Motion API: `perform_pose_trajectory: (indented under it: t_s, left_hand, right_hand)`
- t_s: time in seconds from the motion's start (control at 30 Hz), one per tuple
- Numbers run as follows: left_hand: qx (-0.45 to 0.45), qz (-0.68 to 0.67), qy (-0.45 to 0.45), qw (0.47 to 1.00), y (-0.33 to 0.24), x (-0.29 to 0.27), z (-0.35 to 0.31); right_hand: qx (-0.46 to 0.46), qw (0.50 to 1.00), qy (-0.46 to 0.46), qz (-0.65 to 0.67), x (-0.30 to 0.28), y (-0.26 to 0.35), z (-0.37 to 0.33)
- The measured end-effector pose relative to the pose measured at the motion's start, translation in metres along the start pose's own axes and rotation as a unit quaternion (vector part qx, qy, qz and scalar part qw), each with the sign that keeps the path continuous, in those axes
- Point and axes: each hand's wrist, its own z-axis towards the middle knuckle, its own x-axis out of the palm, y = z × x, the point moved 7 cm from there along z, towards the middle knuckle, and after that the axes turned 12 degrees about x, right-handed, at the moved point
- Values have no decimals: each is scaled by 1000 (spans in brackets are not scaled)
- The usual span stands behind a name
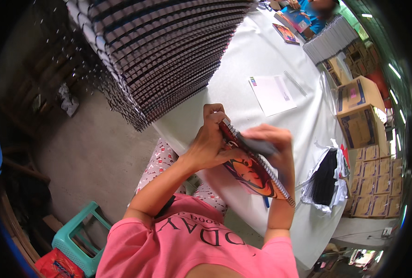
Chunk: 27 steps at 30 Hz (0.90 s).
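A wire-bound notebook (250, 173) with an orange and dark red illustrated cover is tilted above the table's near edge, in front of my chest. My left hand (208, 143) grips its upper end, with the thumb lying across the cover. Along the wire spine, my right hand (278, 136) is closed over a smooth dark grey thing (261, 147); motion blurs both, and its kind is unclear. Further off on the table lie a white sheet or pad (273, 96) with small coloured marks and a loose wire coil (295, 83).
A tall stack of wire-bound notebooks (164, 51) rises at the left. Dark coils (325, 178) sit in torn white wrapping at right, near cardboard boxes (358, 116). Across the table, a person in blue (314, 21) handles books. A green stool (76, 236) stands lower left.
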Motion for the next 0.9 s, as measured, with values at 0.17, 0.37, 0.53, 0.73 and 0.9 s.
perform_pose_trajectory:
  t_s: [0.17,0.37,0.53,0.73,0.9]
  left_hand:
    - [-23,-30,-27,999,0,2,4]
    - [-129,-101,-91,982,0,-22,6]
    - [-113,-86,-213,967,-27,-30,17]
    - [94,111,-138,980,-54,-24,23]
    - [122,137,-132,974,-56,-17,16]
  right_hand:
    - [171,939,-127,-270,-21,-79,-32]
    - [430,775,-97,-453,-40,-90,-151]
    - [421,749,-131,-494,14,-79,-200]
    - [246,878,-138,-386,36,-58,-187]
    - [183,931,-252,-189,26,-6,-146]
